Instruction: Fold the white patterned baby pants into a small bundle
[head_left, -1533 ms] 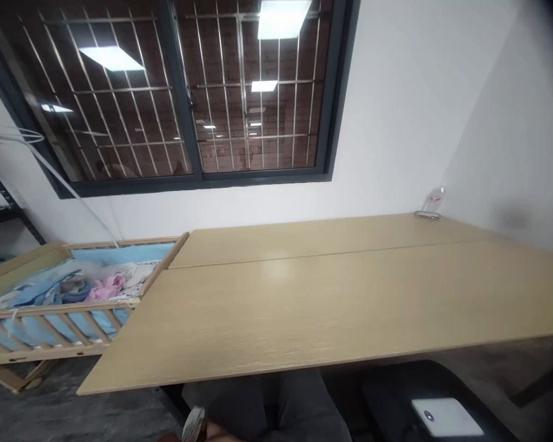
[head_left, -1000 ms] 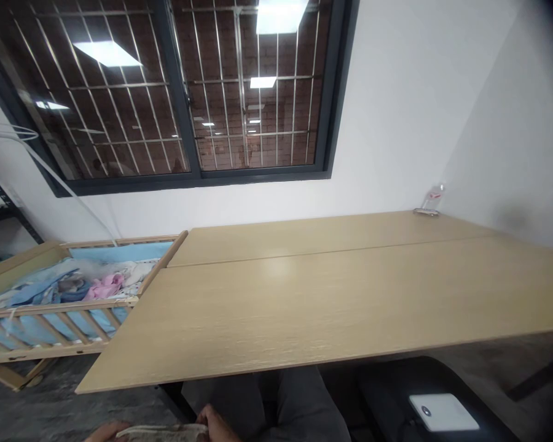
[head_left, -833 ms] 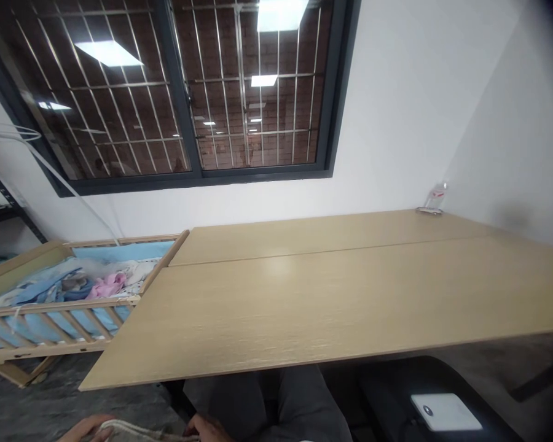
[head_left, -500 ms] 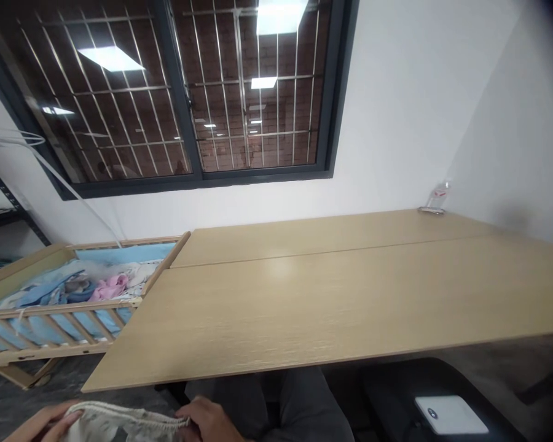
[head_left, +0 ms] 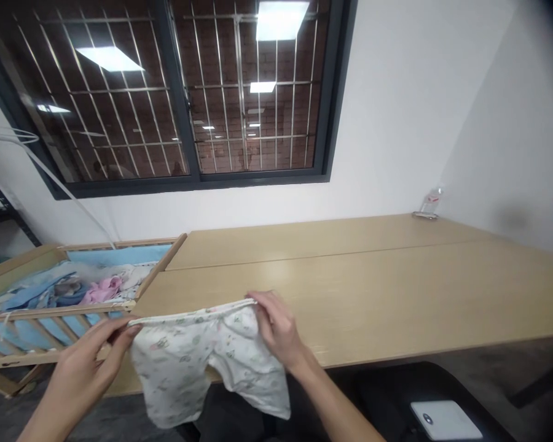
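Note:
A small pair of white shorts point(head_left: 175, 356) with a faint green and pink print hangs between my hands, stretched along its waistband. My left hand point(head_left: 90, 359) pinches the left end of the waistband, and my right hand point(head_left: 279, 325) pinches the right end. Both legs of the shorts dangle over the front edge of the wooden table point(head_left: 373, 294), with a gap between them.
On the left stands a wooden crib point(head_left: 69, 310) holding blue and pink clothes. A clear bottle point(head_left: 432, 199) and a flat object point(head_left: 424, 215) lie at the table's far right. A white device point(head_left: 445, 420) rests on a black chair point(head_left: 405, 380). Behind is a barred window point(head_left: 253, 98).
Both hands have risen from below the table's edge, lifting the shorts. My right hand has moved right, and the shorts now hang spread out between my hands.

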`<control>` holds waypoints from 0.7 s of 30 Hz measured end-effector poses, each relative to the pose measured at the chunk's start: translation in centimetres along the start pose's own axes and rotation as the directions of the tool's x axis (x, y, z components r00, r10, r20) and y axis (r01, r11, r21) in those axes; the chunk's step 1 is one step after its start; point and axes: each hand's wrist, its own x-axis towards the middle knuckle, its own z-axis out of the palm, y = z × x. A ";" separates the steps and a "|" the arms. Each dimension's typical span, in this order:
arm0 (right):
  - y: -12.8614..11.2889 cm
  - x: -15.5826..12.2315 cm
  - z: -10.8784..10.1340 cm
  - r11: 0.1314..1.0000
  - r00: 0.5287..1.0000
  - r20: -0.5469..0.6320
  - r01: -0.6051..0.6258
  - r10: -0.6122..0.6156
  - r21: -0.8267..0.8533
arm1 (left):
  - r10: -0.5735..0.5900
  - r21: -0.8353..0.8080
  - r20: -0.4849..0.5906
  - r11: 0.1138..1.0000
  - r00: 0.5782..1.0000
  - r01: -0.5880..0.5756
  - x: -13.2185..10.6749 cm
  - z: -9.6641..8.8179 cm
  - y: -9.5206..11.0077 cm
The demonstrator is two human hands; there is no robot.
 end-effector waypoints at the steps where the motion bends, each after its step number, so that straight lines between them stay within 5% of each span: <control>1: 0.4 0.8 -1.2 1.000 1.000 -0.007 0.013 -0.013 -0.027 | 0.013 -0.045 0.004 0.999 1.000 -0.013 0.9 0.6 1.4; 5: 2.9 3.2 -4.8 0.992 0.999 -0.034 -0.006 0.001 -0.122 | 0.110 -0.208 0.063 0.974 0.992 -0.095 4.4 3.4 5.8; 9: 6.9 4.7 -6.5 0.978 0.997 -0.043 -0.073 0.066 -0.194 | 0.091 -0.324 0.092 0.944 0.992 -0.057 7.8 8.2 7.8; 14: 13.9 4.4 -6.4 0.938 0.972 0.000 -0.225 0.233 -0.265 | 0.067 -0.361 0.232 0.932 0.970 0.022 10.7 16.3 8.4; 21: 21.6 0.6 -5.7 0.815 0.838 0.286 -0.278 0.464 -0.509 | 0.210 -0.185 0.361 0.971 0.908 -0.150 10.3 25.6 7.7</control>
